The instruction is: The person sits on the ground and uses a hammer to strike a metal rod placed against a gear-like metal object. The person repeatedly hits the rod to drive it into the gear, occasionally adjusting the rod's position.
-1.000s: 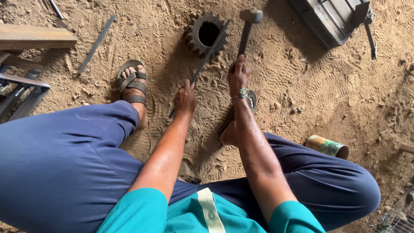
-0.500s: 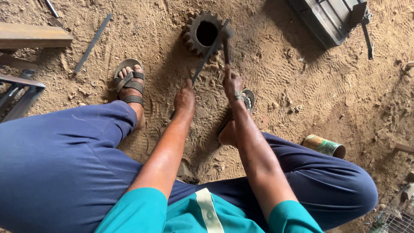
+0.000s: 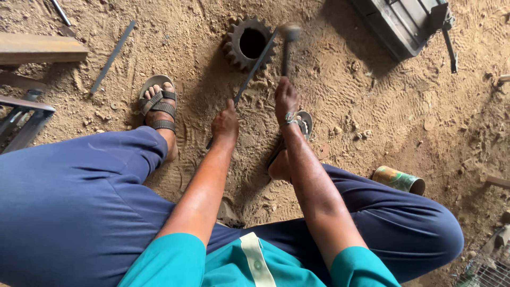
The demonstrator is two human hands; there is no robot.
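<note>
Person sits on the sandy dirt floor [image 3: 372,106], both legs in blue trousers, sandalled feet out front. Left hand [image 3: 226,125], centre frame, has its fingers wrapped shut around the lower end of a long thin dark steel rod [image 3: 255,66]; the rod slants up and right, its tip at the rim or bore of a rusty, thick-toothed steel gear wheel [image 3: 247,42] lying flat in the sand, top centre. Whether the tip actually touches the gear can't be told. Right hand [image 3: 286,98], just right of the left, fingers closed tight on the handle of a small metal-headed hammer [image 3: 289,33]; the head is blurred, just beside the rod's upper end and the gear's right edge. Handling, as a judgement: gear looks solid and heavy, won't slide in the sand, teeth rough and gritty, best lifted by the bore or rim with both hands. Rod is stiff, narrow and dusty, could skid off the gear under a blow, so a grip low on it, clear of the struck end, keeps knuckles safe. Also around: a green and tan tin can [image 3: 399,179] on its side, right of centre; a flat grey metal bar [image 3: 112,56] upper left; a dark metal housing [image 3: 406,24] top right.
</note>
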